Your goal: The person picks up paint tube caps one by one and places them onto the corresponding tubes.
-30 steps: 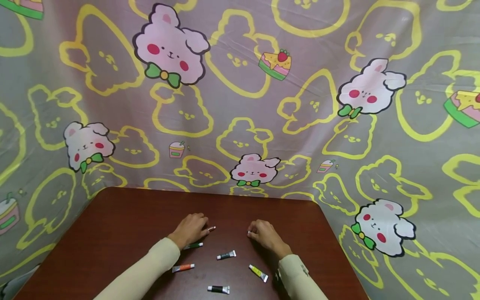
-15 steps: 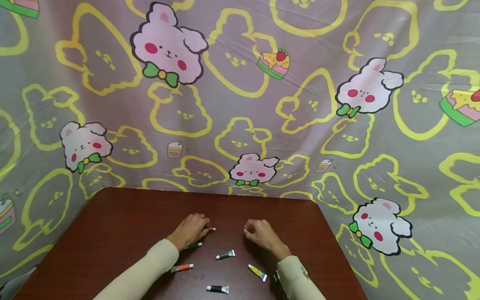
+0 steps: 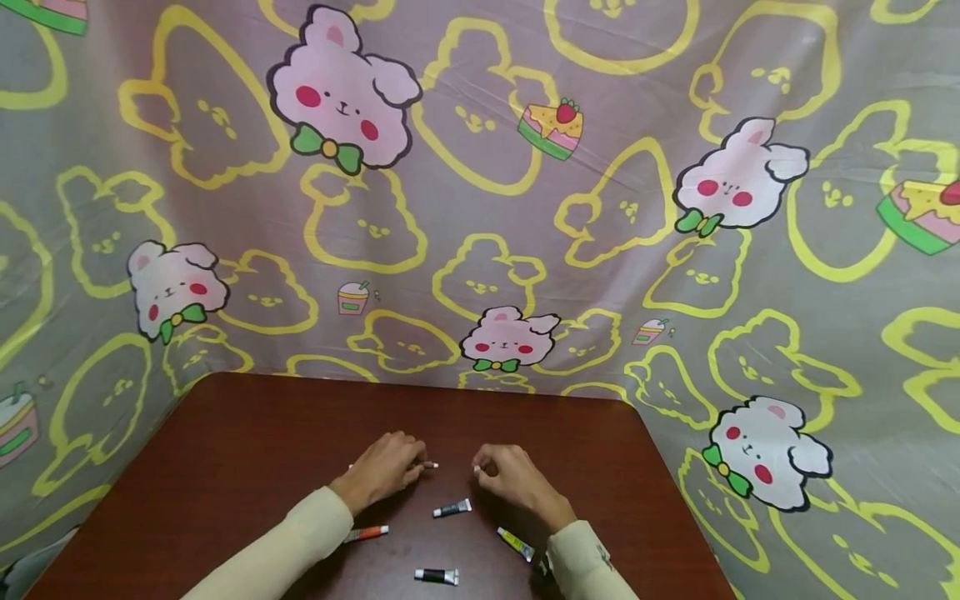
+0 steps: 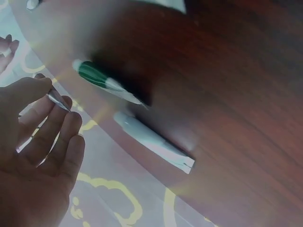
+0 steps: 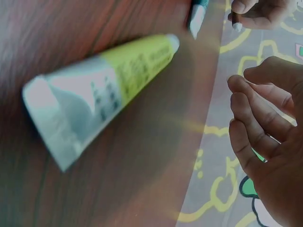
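Note:
My left hand (image 3: pixel 386 471) pinches a small paint tube (image 3: pixel 429 465) just above the dark red table (image 3: pixel 225 450). The tube's white end pokes out to the right, and in the left wrist view its flat tail (image 4: pixel 57 100) sits between thumb and fingers. My right hand (image 3: pixel 506 477) hovers a short way to the right with fingers curled. A white speck shows at its fingertips and I cannot tell what it is. In the right wrist view the curled fingers (image 5: pixel 258 127) show nothing held.
Loose tubes lie near me: orange (image 3: pixel 366 533), dark teal (image 3: pixel 452 508), yellow (image 3: pixel 516 543) (image 5: pixel 104 90) and black (image 3: pixel 437 576). A green tube (image 4: pixel 102 80) and a pale tube (image 4: pixel 151 139) lie under my left wrist. A cartoon-print cloth (image 3: pixel 480 208) hangs behind the table.
Both hands have drawn closer together, the right sliding left and the left shifting slightly right with the tube. The green tube by my left wrist is now hidden in the head view.

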The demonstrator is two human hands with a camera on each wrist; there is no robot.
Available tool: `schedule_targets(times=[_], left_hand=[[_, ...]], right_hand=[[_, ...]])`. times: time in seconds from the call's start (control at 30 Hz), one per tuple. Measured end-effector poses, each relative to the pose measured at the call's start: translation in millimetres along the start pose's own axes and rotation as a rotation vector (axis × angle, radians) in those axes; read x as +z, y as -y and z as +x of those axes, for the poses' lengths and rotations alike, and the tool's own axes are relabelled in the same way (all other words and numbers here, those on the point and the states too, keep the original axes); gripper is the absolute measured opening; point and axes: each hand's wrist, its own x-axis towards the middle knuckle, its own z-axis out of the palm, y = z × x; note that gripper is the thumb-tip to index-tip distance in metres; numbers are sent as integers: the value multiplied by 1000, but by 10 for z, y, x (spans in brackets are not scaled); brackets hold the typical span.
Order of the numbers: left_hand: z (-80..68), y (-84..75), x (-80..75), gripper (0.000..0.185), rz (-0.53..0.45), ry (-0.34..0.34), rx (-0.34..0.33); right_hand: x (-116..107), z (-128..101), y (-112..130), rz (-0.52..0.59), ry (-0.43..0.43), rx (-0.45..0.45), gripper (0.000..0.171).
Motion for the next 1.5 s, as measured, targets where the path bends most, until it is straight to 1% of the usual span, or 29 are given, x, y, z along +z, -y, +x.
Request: schedule_targets(times=[0.2,0.43,0.6,0.73,0.87,0.97,1.17,1.27,1.4,1.5], left_hand=[[-48,-77,-48,19,-8,-38,30],[-95,-179,-140,17,-37,-3,9],[-125,-230,-175,18,-45,-2,29],[-155,-285,-210,18,-62,-11,54],[-185,-343,-235,18,-76,-19,77],[-204,-384,-235,18,-83,-25,83],[-249,-442,-237,20,-82,-70,106],[-275,-463,-250,20,-90,-79,111],[-304,-491,-270,20,-102,-82,106],[-321,-512,-279,21,-105,-90,105]], right_hand=[[-4,-36,123,33,4,-16,5],[28,-118,199,74,10,-12,9],[36,-175,254,98,10,-10,8],[41,-217,291,110,-19,-38,9],[66,-248,318,91,-58,-68,9],[84,-268,341,74,-77,-75,8],[114,-314,405,58,-98,-98,5],[131,-338,435,51,-112,-125,8],[155,-369,464,87,-128,-143,14],[179,-397,475,141,-138,-138,12]])
